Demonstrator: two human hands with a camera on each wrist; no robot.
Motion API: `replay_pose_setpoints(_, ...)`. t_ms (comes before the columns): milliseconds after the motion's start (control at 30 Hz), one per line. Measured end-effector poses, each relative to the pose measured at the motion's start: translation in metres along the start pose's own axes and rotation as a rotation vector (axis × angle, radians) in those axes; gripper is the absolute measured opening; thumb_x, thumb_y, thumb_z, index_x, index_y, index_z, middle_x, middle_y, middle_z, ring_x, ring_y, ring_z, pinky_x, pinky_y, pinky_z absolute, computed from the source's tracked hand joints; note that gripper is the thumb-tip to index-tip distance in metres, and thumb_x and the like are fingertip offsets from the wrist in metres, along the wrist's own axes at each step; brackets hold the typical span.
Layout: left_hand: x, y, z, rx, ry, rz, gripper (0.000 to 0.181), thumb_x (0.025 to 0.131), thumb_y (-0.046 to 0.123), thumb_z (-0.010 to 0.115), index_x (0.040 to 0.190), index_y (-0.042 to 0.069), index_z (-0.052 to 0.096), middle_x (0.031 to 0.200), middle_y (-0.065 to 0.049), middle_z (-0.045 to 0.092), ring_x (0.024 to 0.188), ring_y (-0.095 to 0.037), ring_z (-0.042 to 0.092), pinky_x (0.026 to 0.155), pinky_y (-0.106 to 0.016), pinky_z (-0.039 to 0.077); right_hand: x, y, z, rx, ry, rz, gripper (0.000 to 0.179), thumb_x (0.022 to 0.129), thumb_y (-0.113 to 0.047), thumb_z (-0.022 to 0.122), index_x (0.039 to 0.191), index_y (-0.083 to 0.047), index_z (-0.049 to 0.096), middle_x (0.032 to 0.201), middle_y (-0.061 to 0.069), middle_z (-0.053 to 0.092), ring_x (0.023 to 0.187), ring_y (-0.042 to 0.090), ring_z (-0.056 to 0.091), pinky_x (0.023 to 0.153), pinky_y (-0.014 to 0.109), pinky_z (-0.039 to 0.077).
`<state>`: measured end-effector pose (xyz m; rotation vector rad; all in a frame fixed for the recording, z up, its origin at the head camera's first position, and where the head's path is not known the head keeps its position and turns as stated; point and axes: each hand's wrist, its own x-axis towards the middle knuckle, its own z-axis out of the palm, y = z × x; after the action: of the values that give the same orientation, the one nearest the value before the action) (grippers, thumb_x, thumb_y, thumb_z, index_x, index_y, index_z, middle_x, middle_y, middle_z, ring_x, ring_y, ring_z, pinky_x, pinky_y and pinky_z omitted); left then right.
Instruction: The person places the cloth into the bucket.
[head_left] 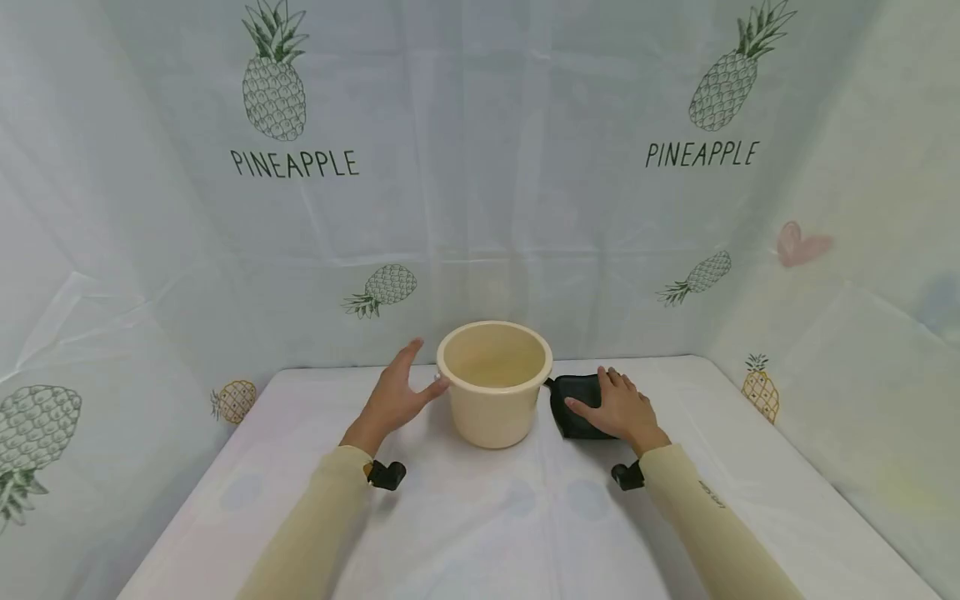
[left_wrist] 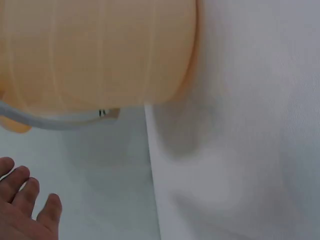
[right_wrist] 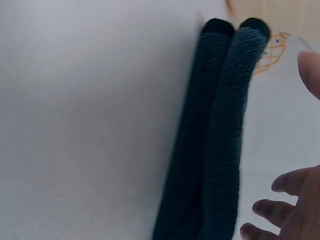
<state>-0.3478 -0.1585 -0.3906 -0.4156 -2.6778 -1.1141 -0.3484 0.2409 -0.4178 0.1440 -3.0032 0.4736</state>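
A cream plastic bucket (head_left: 491,419) stands upright at the back of the table. My left hand (head_left: 393,402) is at its left side with fingers spread, the thumb tip right at the rim. In the left wrist view, a pale handle (left_wrist: 55,123) hangs along the bucket wall, and the fingers stay apart from it. To the bucket's right lies a dark, thick, folded cloth item (right_wrist: 215,130), with a small loop at one corner. Over its right part my right hand (head_left: 624,410) hovers with spread fingers, hiding that part in the head view.
A white cloth covers the table (head_left: 480,533). Behind it hangs a curtain (head_left: 487,167) printed with pineapples, close beyond the bucket and the back edge. More curtain closes in both sides. Each wrist wears a small black camera.
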Motion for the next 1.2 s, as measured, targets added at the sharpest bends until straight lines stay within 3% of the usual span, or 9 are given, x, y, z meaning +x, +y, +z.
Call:
replay_pose_setpoints(233, 0.000, 0.013, 0.009, -0.153, 0.023, 0.072, 0.096, 0.095, 0.045, 0.078, 0.167, 0.008, 0.026, 0.172, -0.015, 0.025, 0.155, -0.040, 0.030, 0.125, -0.056, 0.032, -0.001, 0.008, 0.010, -0.024, -0.056, 0.010, 0.120, 0.089, -0.076, 0.062, 0.160, 0.014, 0.024, 0.165, 0.038, 0.022, 0.150, 0.058, 0.024, 0.112, 0.079, 0.031)
replay_pose_setpoints(433, 0.003, 0.016, 0.016, -0.218, 0.039, 0.143, 0.086, 0.097, 0.030, 0.078, 0.164, 0.003, 0.033, 0.170, -0.014, 0.030, 0.158, -0.032, 0.027, 0.126, -0.045, 0.032, -0.002, 0.014, 0.018, -0.027, -0.067, 0.025, 0.124, 0.086, -0.074, 0.068, 0.156, 0.019, 0.027, 0.162, 0.042, 0.024, 0.148, 0.058, 0.028, 0.113, 0.074, 0.036)
replay_pose_setpoints(733, 0.004, 0.016, 0.018, -0.270, 0.042, 0.120, 0.087, 0.095, 0.031, 0.080, 0.164, 0.004, 0.034, 0.170, -0.013, 0.032, 0.156, -0.031, 0.030, 0.127, -0.043, 0.031, -0.003, 0.020, 0.022, 0.021, -0.055, 0.012, 0.120, 0.085, -0.065, 0.075, 0.150, 0.026, 0.029, 0.158, 0.045, 0.028, 0.144, 0.060, 0.035, 0.114, 0.068, 0.040)
replay_pose_setpoints(1067, 0.004, 0.012, 0.022, -0.331, 0.058, 0.134, 0.086, 0.095, 0.028, 0.080, 0.164, 0.003, 0.034, 0.169, -0.016, 0.031, 0.156, -0.033, 0.032, 0.127, -0.043, 0.030, -0.005, 0.017, 0.019, 0.031, -0.035, 0.043, 0.116, 0.083, -0.062, 0.080, 0.147, 0.025, 0.035, 0.152, 0.043, 0.039, 0.139, 0.057, 0.043, 0.112, 0.066, 0.043)
replay_pose_setpoints(1200, -0.003, 0.026, 0.017, -0.359, 0.056, 0.118, 0.083, 0.097, 0.018, 0.078, 0.163, -0.003, 0.031, 0.169, -0.021, 0.029, 0.156, -0.037, 0.029, 0.127, -0.046, 0.028, -0.005, 0.018, 0.020, 0.030, -0.020, 0.042, 0.114, 0.082, -0.061, 0.081, 0.145, 0.024, 0.039, 0.147, 0.043, 0.045, 0.134, 0.057, 0.048, 0.109, 0.066, 0.046)
